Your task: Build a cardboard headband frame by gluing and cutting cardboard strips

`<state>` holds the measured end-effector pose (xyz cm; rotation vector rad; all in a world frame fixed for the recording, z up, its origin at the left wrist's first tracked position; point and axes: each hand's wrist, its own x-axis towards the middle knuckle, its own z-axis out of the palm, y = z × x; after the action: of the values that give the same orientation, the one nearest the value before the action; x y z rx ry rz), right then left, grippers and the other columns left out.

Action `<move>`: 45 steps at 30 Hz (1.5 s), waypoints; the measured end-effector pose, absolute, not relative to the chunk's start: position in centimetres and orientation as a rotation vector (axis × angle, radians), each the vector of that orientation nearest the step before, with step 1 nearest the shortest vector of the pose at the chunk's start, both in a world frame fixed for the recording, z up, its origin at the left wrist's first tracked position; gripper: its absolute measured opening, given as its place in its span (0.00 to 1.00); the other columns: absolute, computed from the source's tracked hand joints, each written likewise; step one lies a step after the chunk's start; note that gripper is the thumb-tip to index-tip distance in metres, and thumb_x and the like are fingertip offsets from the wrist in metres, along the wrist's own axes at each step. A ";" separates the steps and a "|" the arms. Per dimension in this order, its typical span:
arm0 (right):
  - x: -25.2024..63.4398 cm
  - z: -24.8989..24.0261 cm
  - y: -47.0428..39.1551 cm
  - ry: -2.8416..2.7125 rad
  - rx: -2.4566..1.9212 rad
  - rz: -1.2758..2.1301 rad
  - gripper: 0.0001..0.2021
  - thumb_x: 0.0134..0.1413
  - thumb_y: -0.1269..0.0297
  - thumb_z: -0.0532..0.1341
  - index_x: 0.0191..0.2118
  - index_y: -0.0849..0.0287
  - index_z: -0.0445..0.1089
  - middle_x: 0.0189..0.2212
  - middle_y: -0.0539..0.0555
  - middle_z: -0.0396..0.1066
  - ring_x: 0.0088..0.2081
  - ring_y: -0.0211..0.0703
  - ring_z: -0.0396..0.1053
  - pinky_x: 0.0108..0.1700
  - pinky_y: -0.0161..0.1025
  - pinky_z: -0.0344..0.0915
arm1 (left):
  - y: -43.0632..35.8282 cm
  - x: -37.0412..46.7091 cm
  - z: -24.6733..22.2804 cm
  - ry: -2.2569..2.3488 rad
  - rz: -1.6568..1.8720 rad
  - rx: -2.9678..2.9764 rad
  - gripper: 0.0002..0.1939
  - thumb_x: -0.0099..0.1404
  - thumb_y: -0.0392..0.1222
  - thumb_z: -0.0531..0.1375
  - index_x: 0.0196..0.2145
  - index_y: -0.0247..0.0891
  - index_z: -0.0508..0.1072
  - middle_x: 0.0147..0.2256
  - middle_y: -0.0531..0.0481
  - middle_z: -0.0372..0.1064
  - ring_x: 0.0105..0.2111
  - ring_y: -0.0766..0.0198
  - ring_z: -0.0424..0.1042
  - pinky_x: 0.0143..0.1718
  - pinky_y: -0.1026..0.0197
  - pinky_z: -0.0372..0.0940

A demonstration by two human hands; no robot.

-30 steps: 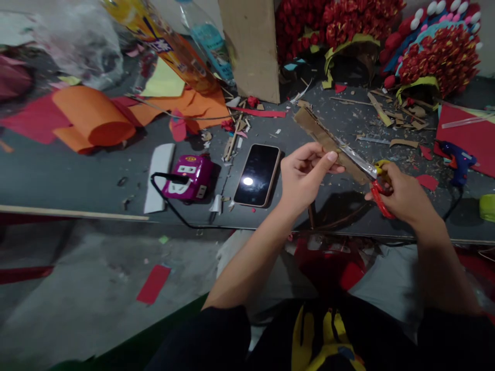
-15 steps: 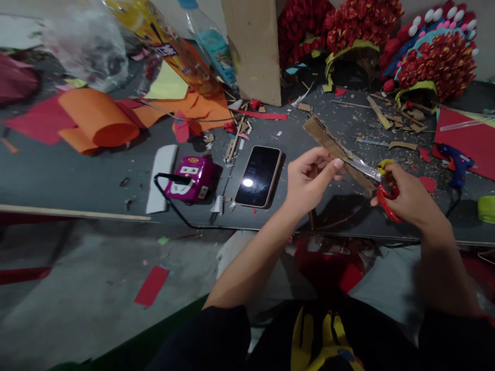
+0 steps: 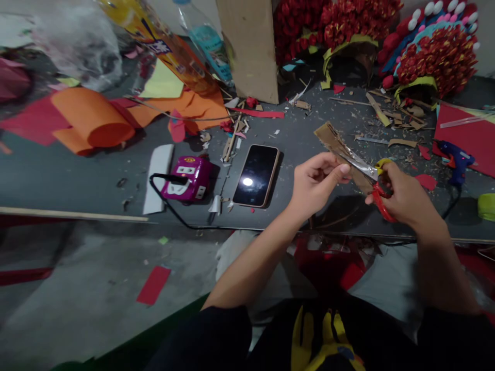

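My left hand (image 3: 315, 183) pinches a brown cardboard strip (image 3: 328, 137) between thumb and fingers over the front of the dark table. In my right hand (image 3: 404, 193) are scissors (image 3: 367, 169) with red and yellow handles. Their silver blades lie along the strip and point up and left, close to my left fingertips. The strip slants from upper left to lower right, its lower end near the scissor handles. How far the blades are apart is hard to tell. Left of my left hand lies a phone (image 3: 256, 175) with a dark screen.
A purple socket block (image 3: 189, 178) with a black cable stands left of the phone. A blue glue gun (image 3: 457, 161) lies at the right. Behind are bottles (image 3: 209, 44), a cardboard panel (image 3: 251, 49), red decorations (image 3: 436, 59) and scattered scraps. Rolled orange paper (image 3: 93, 121) is at the left.
The cardboard strip and my left hand have shifted slightly right. My right hand with the scissors has moved a little left, so both hands are closer together. The view has shifted slightly.
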<state>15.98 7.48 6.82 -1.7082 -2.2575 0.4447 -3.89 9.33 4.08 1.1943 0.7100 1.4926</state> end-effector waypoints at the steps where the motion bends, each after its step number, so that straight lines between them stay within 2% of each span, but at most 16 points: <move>1: 15.9 6.7 7.5 -2.270 -1.735 0.434 0.21 0.51 0.45 0.60 0.44 0.55 0.62 0.29 0.53 0.71 0.27 0.48 0.70 0.28 0.37 0.56 | 9.3 -3.9 4.1 0.710 1.492 1.188 0.17 0.58 0.52 0.69 0.26 0.36 0.72 0.22 0.57 0.72 0.21 0.73 0.73 0.25 0.71 0.71; 6: 15.7 6.6 7.5 -2.288 -1.818 0.465 0.24 0.51 0.42 0.59 0.45 0.56 0.62 0.29 0.54 0.72 0.28 0.51 0.71 0.27 0.37 0.55 | 9.4 -4.0 4.2 0.701 1.483 1.167 0.17 0.58 0.52 0.69 0.26 0.36 0.72 0.22 0.56 0.72 0.21 0.73 0.73 0.26 0.71 0.70; 9: 15.7 7.0 7.5 -2.277 -1.793 0.514 0.21 0.52 0.45 0.59 0.44 0.56 0.61 0.29 0.53 0.72 0.27 0.49 0.71 0.27 0.37 0.56 | 9.8 -4.5 4.3 0.693 1.464 1.232 0.17 0.58 0.52 0.69 0.26 0.36 0.72 0.23 0.56 0.72 0.23 0.74 0.72 0.27 0.72 0.70; 13: 15.7 7.4 7.5 -2.264 -1.778 0.563 0.18 0.51 0.50 0.59 0.42 0.55 0.61 0.28 0.52 0.71 0.26 0.46 0.69 0.27 0.37 0.55 | 10.4 -5.3 4.3 0.708 1.516 1.239 0.17 0.52 0.51 0.73 0.29 0.38 0.73 0.28 0.55 0.73 0.30 0.72 0.75 0.31 0.71 0.71; 18: 15.6 7.7 7.4 -2.267 -1.784 0.584 0.17 0.49 0.53 0.60 0.42 0.55 0.60 0.26 0.49 0.69 0.24 0.43 0.66 0.27 0.36 0.55 | 10.6 -5.6 4.5 0.755 1.533 1.205 0.20 0.52 0.55 0.72 0.28 0.38 0.71 0.23 0.57 0.71 0.22 0.73 0.73 0.25 0.71 0.71; 22: 15.5 7.5 7.3 -2.259 -1.799 0.612 0.16 0.49 0.58 0.60 0.43 0.55 0.61 0.27 0.50 0.70 0.25 0.43 0.67 0.28 0.36 0.56 | 10.5 -5.7 4.9 0.825 1.486 1.235 0.22 0.52 0.58 0.71 0.26 0.37 0.71 0.22 0.56 0.72 0.23 0.71 0.75 0.23 0.72 0.71; 32: 14.7 7.0 7.1 -2.203 -1.838 0.652 0.22 0.49 0.51 0.61 0.47 0.56 0.61 0.31 0.54 0.74 0.28 0.48 0.70 0.29 0.38 0.58 | 10.3 -5.2 4.8 0.794 1.560 1.088 0.19 0.50 0.55 0.73 0.23 0.37 0.74 0.21 0.58 0.73 0.20 0.74 0.74 0.24 0.74 0.72; 40: 14.3 6.9 7.0 -2.227 -1.818 0.676 0.22 0.54 0.48 0.57 0.49 0.56 0.61 0.31 0.56 0.75 0.28 0.49 0.70 0.29 0.38 0.57 | 10.1 -4.6 4.9 0.778 1.560 0.989 0.21 0.48 0.56 0.74 0.22 0.37 0.73 0.19 0.59 0.72 0.18 0.74 0.72 0.22 0.75 0.71; 45: 14.1 6.4 6.9 -2.289 -1.788 0.580 0.17 0.54 0.53 0.57 0.46 0.56 0.60 0.29 0.55 0.75 0.28 0.51 0.72 0.28 0.38 0.55 | 10.1 -4.3 4.8 0.823 1.528 0.934 0.24 0.44 0.60 0.74 0.22 0.38 0.73 0.19 0.58 0.72 0.19 0.74 0.71 0.22 0.73 0.71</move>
<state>14.11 6.93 6.44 -1.7883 -2.2894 0.5802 -4.30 10.06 4.80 0.9337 0.8225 1.5281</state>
